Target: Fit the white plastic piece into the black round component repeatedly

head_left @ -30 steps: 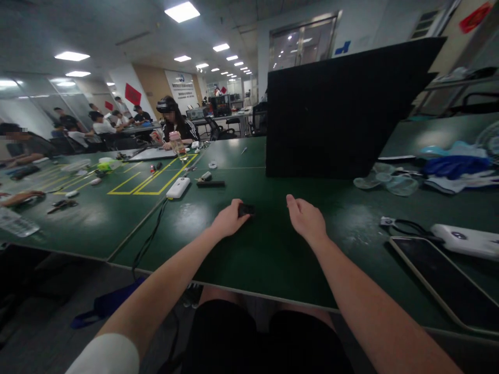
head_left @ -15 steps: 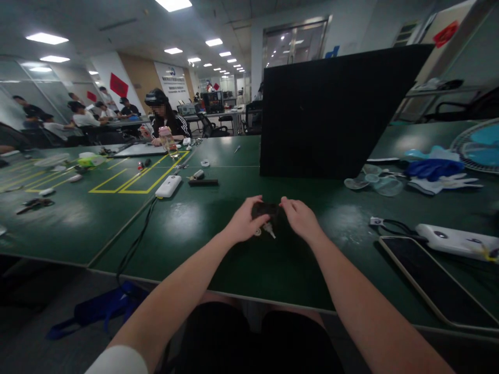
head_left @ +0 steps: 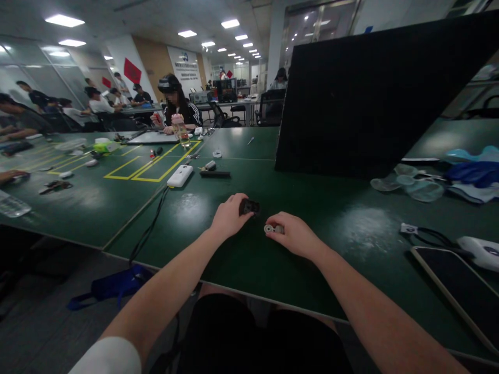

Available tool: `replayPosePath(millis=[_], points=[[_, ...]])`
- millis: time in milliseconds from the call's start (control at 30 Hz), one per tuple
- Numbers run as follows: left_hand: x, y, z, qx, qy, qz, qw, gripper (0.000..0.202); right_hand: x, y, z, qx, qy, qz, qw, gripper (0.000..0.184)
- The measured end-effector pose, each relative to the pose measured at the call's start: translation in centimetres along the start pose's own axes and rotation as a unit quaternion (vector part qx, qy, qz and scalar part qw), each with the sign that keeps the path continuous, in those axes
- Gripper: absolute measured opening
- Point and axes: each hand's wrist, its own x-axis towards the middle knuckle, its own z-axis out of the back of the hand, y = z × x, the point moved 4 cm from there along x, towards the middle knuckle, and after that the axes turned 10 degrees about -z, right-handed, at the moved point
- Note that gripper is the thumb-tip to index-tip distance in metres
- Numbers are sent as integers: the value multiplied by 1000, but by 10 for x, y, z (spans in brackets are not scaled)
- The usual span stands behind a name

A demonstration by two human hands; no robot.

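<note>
My left hand (head_left: 231,215) is closed around a small black block-like part (head_left: 250,207), just above the green table; its exact kind does not show. To the right and slightly nearer to me, my right hand (head_left: 295,232) pinches a small silvery part with a round, holed end (head_left: 268,228). That round end points toward my left hand. A narrow gap of green tabletop separates the two parts. Fingers cover some of each one.
A large black panel (head_left: 351,109) stands ahead on the right. Around the green table (head_left: 241,259) lie a white power bank (head_left: 180,176), a dark bar (head_left: 215,174), a phone (head_left: 448,291) and gloves (head_left: 473,174). Another person (head_left: 180,106) sits across, behind a bottle (head_left: 180,130).
My right hand has come down from beside the black part and now grips the silvery part, which hung below it before. My left hand keeps the black part. The view has shifted right.
</note>
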Motion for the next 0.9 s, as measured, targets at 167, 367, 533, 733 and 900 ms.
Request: replayPosePath(millis=[167,367,533,733,900], points=[[-5,-15,-1,-25,59,-34,997,44,-3,0,14,77,-87,-4,993,17],[-7,-35,-7,-24,98,-77,992,42,-5,21,12,110,-151,52,981,18],[-9,-41,-8,-30,111,-93,989,43,-3,19,6,44,-163,9,986,35],[-11,-39,-3,-34,93,-82,992,42,-1,-2,22,15,-158,-85,984,44],[-11,-31,-1,-19,75,-10,997,41,1,-24,25,29,-81,-132,987,41]])
